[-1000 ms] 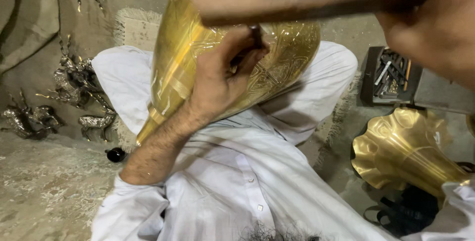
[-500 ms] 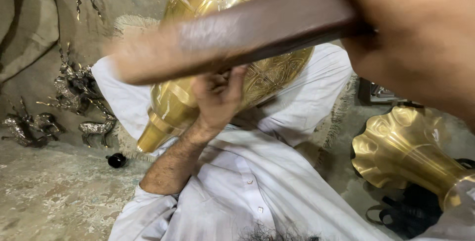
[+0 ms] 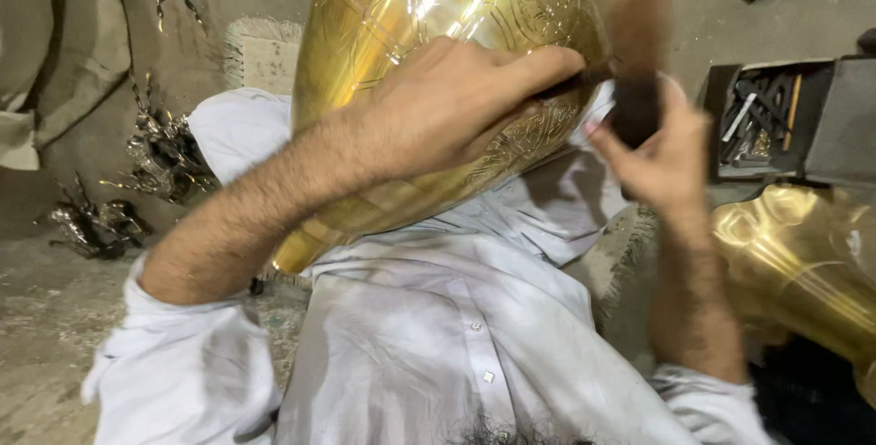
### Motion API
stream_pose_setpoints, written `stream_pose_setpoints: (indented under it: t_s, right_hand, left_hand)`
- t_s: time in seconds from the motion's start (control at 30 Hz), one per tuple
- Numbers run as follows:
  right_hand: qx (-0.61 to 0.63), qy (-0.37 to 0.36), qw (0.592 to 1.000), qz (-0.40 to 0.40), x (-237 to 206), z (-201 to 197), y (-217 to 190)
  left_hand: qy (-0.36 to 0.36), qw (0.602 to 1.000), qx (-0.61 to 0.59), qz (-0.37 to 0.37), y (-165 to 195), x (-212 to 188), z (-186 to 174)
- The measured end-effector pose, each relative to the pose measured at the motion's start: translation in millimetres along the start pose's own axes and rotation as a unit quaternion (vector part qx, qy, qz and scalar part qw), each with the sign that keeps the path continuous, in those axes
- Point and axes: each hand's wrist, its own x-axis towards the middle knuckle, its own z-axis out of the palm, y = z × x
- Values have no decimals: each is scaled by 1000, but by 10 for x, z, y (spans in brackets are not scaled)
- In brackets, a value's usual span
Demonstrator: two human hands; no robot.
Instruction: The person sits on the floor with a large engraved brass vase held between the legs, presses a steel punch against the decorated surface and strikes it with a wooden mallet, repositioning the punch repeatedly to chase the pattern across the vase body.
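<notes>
A large engraved brass vessel (image 3: 429, 7) rests tilted on my lap, over my white clothes. My left hand (image 3: 456, 103) lies on its patterned wall and pinches a thin dark chisel (image 3: 570, 84) against the metal. My right hand (image 3: 662, 148) grips a dark wooden mallet (image 3: 634, 52), blurred by motion, its head beside the chisel's end at the vessel's right edge.
A second brass vessel (image 3: 803, 262) lies at the right. Behind it stands a dark box of small metal tools (image 3: 757, 121). Several silvery metal figures (image 3: 160, 148) sit on the dusty floor at the left. Grey cloth (image 3: 55, 52) hangs at the far left.
The mallet has swung down from close to the camera to the chisel at the vessel's right side. My left hand has shifted up and right along the vessel.
</notes>
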Motion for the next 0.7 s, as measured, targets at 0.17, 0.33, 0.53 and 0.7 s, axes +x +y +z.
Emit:
stream_pose_setpoints:
  t_s: [0.17, 0.33, 0.53, 0.7]
  right_hand:
    - [-14, 70, 996, 48, -381, 179, 378]
    - [178, 136, 974, 45, -560, -74, 349]
    - [-133, 110, 977, -122, -405, -404, 71]
    - [-133, 81, 979, -134, -138, -595, -112]
  left_hand:
    - [-55, 995, 16, 81, -141, 185, -56]
    - [-109, 991, 24, 77, -168, 237, -145]
    - [-101, 990, 5, 103, -176, 202, -180]
    - [-57, 997, -19, 41, -165, 33, -98]
